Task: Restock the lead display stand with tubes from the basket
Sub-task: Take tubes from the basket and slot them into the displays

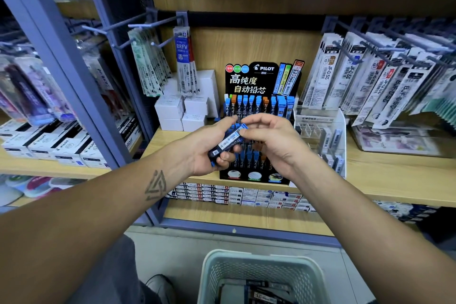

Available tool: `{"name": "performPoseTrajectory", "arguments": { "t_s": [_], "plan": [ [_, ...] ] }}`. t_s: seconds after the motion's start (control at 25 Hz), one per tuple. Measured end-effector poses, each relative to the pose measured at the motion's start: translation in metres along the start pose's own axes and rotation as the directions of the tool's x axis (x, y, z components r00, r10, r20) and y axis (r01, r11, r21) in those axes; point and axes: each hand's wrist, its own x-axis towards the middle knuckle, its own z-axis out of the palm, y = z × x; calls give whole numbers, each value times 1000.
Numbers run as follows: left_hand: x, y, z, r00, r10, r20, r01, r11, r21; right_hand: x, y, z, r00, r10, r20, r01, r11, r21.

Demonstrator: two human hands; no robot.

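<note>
My left hand (212, 148) is gripping a bundle of tubes (228, 142), long axis slanting up toward my right hand (269, 140), whose fingers (249, 134) are pinching the top tube's end; the stand (259, 106) is waiting just beyond.

Black display stand (256, 79) with white and yellow lettering, blue and orange tube caps (249, 100) in it, white boxes (182, 108) left of it, pale green perforated basket (261, 271) below

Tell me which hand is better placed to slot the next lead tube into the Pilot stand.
Probably the right hand: its fingertips already pinch the top lead tube, close in front of the display stand. The left hand is wrapped around the remaining bundle.
</note>
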Motion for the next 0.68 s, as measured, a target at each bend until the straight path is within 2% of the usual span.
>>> {"name": "performPoseTrajectory", "arguments": {
  "t_s": [0.16, 0.32, 0.52, 0.6, 0.68],
  "plan": [
    [-3, 3, 0, 998, 26, 49, -24, 999, -25, -2, -3, -3, 1000, 4, 30, -8, 994, 113],
    [-3, 8, 5, 995, 48, 90, -42, 997, -70, -4, -10, -14, 1000, 8, -2, -7, 978, 210],
    [6, 21, 16, 995, 91, 33, -86, 989, -124, -2, -31, -54, 989, -19, -149, 60, 958, 279],
    [12, 25, 20, 997, 74, -37, -77, 990, -119, -2, -36, -68, 969, -60, -240, 107, 976, 190],
    [18, 30, 23, 996, 48, -78, -57, 992, -112, -1, -36, -76, 943, -153, -295, 151, 988, -29]
  ]
}}
